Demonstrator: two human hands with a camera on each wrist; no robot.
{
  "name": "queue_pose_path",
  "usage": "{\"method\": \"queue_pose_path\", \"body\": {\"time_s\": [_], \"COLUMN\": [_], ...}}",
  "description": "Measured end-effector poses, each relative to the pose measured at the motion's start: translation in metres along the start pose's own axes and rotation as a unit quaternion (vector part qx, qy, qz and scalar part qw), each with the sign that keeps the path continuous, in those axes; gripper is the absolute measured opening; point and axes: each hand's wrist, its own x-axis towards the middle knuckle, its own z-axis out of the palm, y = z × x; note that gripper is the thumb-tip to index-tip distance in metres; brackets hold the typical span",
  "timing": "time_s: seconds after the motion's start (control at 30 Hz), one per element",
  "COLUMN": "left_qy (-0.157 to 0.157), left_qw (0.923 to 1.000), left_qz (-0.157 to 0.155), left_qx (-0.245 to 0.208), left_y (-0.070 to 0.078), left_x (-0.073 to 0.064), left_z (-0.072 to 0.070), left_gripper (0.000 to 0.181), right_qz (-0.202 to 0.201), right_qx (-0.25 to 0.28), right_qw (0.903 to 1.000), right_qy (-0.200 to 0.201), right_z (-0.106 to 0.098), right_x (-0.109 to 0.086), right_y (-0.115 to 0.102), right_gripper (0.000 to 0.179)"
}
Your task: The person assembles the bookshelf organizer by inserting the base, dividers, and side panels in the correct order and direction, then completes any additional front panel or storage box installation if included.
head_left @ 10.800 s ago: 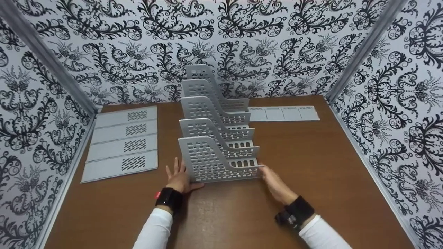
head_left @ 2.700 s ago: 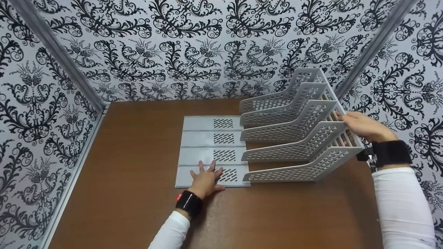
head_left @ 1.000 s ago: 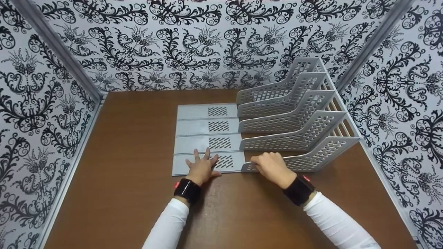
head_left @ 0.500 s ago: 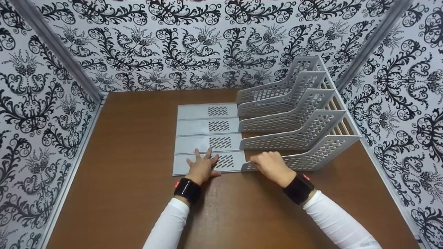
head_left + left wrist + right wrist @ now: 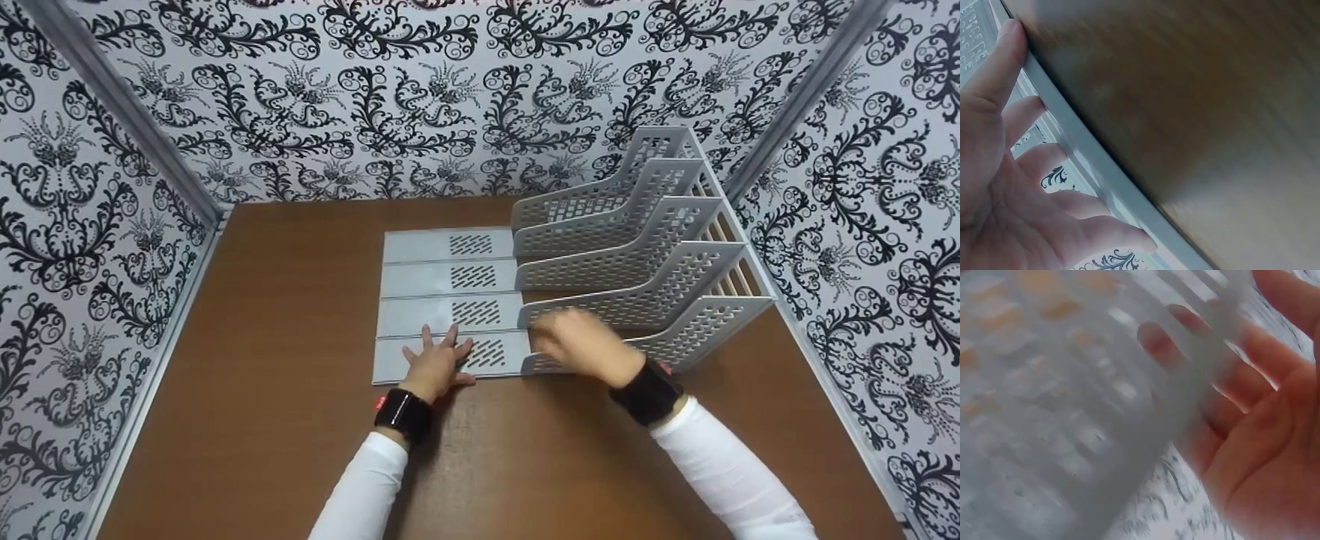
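A grey plastic file rack (image 5: 600, 264) stands at the right, its perforated dividers open toward the left. Against its left ends lies a flat grey panel (image 5: 412, 316) with ridges and slanted slots. My left hand (image 5: 435, 367) rests on the panel's near section with fingers spread; its fingers meet the panel edge (image 5: 1089, 146) in the left wrist view. My right hand (image 5: 581, 341), blurred, is at the low left end of the nearest dividers. In the right wrist view, its fingers lie behind a perforated divider (image 5: 1129, 422), with the thumb apart from it.
The brown tabletop (image 5: 285, 315) extends left of the panel and in front of it. Black-patterned walls (image 5: 405, 90) enclose the back and both sides. The rack's far end stands near the back right corner.
Since the oldest frame the rack has turned and moved right, and the panel has come from the left against it. My right hand has just shifted slightly back from the nearest divider's tip.
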Motion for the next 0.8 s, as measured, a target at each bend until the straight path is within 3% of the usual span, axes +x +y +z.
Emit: {"method": "queue_pose_path", "body": {"time_s": [0.1,0.2,0.33,0.4,0.57,0.8], "left_qy": [0.003,0.001,-0.005,-0.002,0.002,0.001], "left_qw": [1.0,1.0,1.0,0.9999,0.9996,0.9999], "left_qz": [0.001,0.001,0.005,0.012,0.024,0.012], "left_qx": [-0.004,-0.003,0.0,-0.004,-0.017,0.001], "left_y": [-0.002,-0.003,-0.003,-0.004,-0.005,-0.004], "left_x": [0.0,0.0,0.0,0.0,0.002,0.004], "left_z": [0.001,0.002,0.005,0.006,0.005,-0.002], "left_gripper": [0.074,0.075,0.076,0.076,0.075,0.076], "right_qz": [0.036,0.072,0.105,0.108,0.081,0.058], "right_qx": [0.005,-0.014,-0.048,-0.062,-0.074,-0.056], "right_qw": [0.9993,0.9956,0.9748,0.9667,0.9735,0.9766], "right_qy": [0.0,-0.058,-0.191,-0.224,-0.201,-0.199], "right_z": [-0.03,-0.042,-0.023,-0.008,0.014,0.01], "right_x": [0.027,0.055,0.076,0.078,0.076,0.076], "right_y": [0.002,0.008,0.018,0.022,0.028,0.027], "right_gripper": [0.021,0.02,0.017,0.011,0.013,0.022]}}
